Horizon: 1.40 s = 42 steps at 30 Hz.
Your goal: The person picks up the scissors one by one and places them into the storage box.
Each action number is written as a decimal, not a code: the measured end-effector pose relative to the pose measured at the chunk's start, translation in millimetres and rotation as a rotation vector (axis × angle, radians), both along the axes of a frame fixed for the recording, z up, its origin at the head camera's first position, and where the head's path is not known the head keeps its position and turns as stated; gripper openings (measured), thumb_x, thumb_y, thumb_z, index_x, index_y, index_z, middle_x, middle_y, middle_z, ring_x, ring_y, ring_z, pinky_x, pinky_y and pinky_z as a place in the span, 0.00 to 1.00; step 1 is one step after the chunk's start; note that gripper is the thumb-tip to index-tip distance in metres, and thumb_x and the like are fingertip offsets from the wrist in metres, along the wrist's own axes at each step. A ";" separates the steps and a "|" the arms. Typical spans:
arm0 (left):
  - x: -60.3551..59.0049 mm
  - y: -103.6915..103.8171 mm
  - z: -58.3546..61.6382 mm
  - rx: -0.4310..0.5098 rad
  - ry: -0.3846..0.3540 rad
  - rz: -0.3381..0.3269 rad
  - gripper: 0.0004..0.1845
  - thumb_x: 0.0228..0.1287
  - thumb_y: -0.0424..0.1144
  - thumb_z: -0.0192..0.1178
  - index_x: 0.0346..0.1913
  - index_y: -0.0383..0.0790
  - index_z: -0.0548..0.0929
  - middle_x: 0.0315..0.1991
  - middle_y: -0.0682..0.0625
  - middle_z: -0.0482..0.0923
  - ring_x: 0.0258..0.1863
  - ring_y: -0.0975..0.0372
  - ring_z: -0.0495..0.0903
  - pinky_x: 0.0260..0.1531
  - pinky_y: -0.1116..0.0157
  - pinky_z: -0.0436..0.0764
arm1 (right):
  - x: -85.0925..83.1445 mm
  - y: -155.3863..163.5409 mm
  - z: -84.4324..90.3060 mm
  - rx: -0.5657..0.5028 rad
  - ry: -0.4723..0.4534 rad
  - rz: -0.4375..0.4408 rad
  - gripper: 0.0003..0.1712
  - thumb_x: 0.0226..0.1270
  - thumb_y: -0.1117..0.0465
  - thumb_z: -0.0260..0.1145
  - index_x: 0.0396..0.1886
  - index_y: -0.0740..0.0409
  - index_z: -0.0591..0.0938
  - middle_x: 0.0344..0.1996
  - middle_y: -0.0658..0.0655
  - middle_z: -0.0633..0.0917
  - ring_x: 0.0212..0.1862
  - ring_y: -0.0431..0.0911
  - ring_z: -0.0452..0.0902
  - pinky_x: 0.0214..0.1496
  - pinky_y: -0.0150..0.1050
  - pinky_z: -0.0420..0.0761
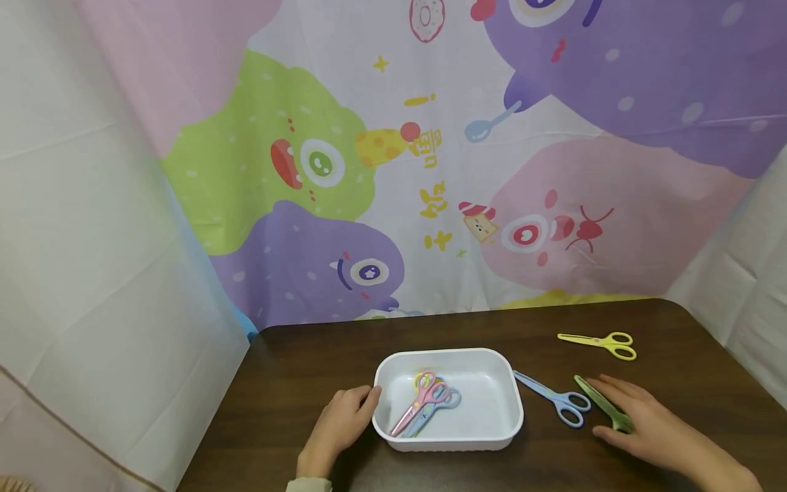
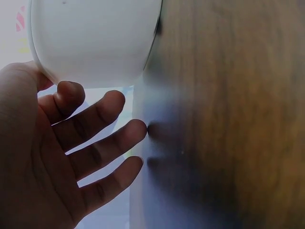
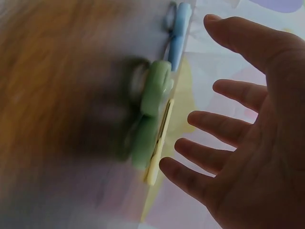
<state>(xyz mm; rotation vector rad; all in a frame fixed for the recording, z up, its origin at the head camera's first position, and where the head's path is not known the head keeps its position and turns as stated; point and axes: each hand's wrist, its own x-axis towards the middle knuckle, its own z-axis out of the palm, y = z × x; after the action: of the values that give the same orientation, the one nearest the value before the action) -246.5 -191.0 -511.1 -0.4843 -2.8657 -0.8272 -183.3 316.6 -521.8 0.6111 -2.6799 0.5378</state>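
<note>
My left hand (image 1: pixel 339 425) is at the left end of a white plastic tray (image 1: pixel 455 444), pinching its rim between thumb and index finger; the other fingers spread loosely in the left wrist view. Inside the tray lie pink scissors (image 1: pixel 406 418), blue scissors (image 1: pixel 451 398) and a partly covered yellow pair (image 1: pixel 420 380). Over on the right, my right hand (image 1: pixel 654 427) hovers beside green scissors (image 1: pixel 599 398), thumb and fingers apart around them. The right wrist view shows a gap between those fingers and the green scissors (image 3: pixel 151 95).
Blue scissors (image 1: pixel 551 396) lie between the tray and the green pair. Farther back on the dark wooden table (image 1: pixel 320 355) are yellow scissors (image 1: pixel 599 342). A cartoon-printed curtain (image 1: pixel 381 191) hangs behind the table, with white cloth (image 1: pixel 123 239) at the left side.
</note>
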 end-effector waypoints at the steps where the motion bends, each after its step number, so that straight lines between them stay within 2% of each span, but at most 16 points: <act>1: -0.1 -0.3 0.0 0.001 0.002 -0.001 0.23 0.80 0.54 0.51 0.22 0.51 0.72 0.18 0.60 0.64 0.21 0.67 0.66 0.24 0.68 0.67 | 1.4 1.1 0.4 0.000 -0.016 -0.009 0.44 0.49 0.51 0.84 0.65 0.60 0.78 0.60 0.70 0.80 0.58 0.71 0.76 0.49 0.68 0.77; 6: -0.8 -0.7 0.1 0.000 0.001 0.000 0.22 0.80 0.54 0.50 0.24 0.51 0.76 0.19 0.59 0.68 0.23 0.66 0.68 0.26 0.66 0.69 | 6.3 5.7 0.5 0.013 -0.089 -0.041 0.44 0.51 0.49 0.83 0.65 0.64 0.77 0.61 0.73 0.78 0.58 0.73 0.76 0.49 0.69 0.77; 12: -0.2 -0.3 1.0 0.009 0.000 -0.011 0.22 0.80 0.53 0.50 0.24 0.51 0.76 0.20 0.59 0.69 0.23 0.67 0.68 0.25 0.67 0.69 | 7.0 9.4 -3.6 0.030 -0.050 -0.024 0.44 0.49 0.50 0.84 0.63 0.65 0.78 0.59 0.72 0.80 0.56 0.70 0.78 0.48 0.66 0.78; 18: -0.3 -0.9 0.1 0.024 0.000 -0.024 0.22 0.80 0.53 0.51 0.24 0.52 0.76 0.19 0.60 0.68 0.21 0.68 0.67 0.24 0.68 0.69 | 4.8 13.4 -6.1 0.081 0.021 -0.003 0.45 0.45 0.49 0.86 0.62 0.63 0.79 0.56 0.64 0.83 0.53 0.60 0.81 0.45 0.51 0.82; 21: -0.7 -0.8 -0.4 0.021 0.000 -0.019 0.21 0.80 0.53 0.51 0.24 0.52 0.76 0.19 0.60 0.69 0.22 0.68 0.68 0.25 0.68 0.69 | 4.7 14.2 -6.9 0.095 0.020 -0.005 0.45 0.45 0.48 0.86 0.62 0.62 0.80 0.54 0.60 0.84 0.51 0.56 0.82 0.44 0.44 0.82; 26: -0.7 -1.0 -1.1 0.022 0.006 -0.017 0.22 0.80 0.52 0.51 0.23 0.52 0.75 0.19 0.60 0.67 0.21 0.68 0.67 0.24 0.68 0.68 | 6.2 14.9 -7.4 0.102 -0.040 -0.024 0.44 0.48 0.47 0.84 0.63 0.61 0.80 0.53 0.59 0.84 0.49 0.55 0.82 0.42 0.43 0.82; 35: -1.7 -0.3 -1.3 0.020 -0.018 -0.006 0.23 0.80 0.53 0.51 0.22 0.51 0.72 0.18 0.60 0.63 0.20 0.69 0.65 0.21 0.68 0.66 | 7.0 17.9 -10.7 0.116 -0.018 -0.032 0.43 0.45 0.49 0.85 0.61 0.62 0.81 0.49 0.57 0.85 0.47 0.51 0.82 0.41 0.42 0.81; 38: -1.4 -0.9 -1.3 0.024 -0.023 -0.010 0.23 0.80 0.54 0.50 0.23 0.51 0.73 0.18 0.60 0.64 0.20 0.68 0.65 0.22 0.68 0.67 | 7.4 18.6 -11.4 0.116 -0.044 -0.032 0.43 0.47 0.49 0.85 0.61 0.62 0.81 0.50 0.57 0.85 0.47 0.52 0.82 0.41 0.43 0.81; 42: -1.0 -1.0 -1.1 0.019 -0.022 -0.012 0.23 0.80 0.55 0.50 0.24 0.51 0.75 0.19 0.59 0.67 0.21 0.68 0.67 0.23 0.67 0.68 | 8.6 19.5 -12.4 0.116 -0.036 -0.026 0.42 0.47 0.49 0.85 0.60 0.62 0.81 0.48 0.55 0.85 0.45 0.46 0.82 0.39 0.40 0.80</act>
<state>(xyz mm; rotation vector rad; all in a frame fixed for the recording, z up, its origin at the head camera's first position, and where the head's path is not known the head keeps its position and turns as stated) -247.5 -192.0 -512.2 -0.4943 -2.8752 -0.8661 -174.7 336.1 -534.2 0.6027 -2.7646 0.3921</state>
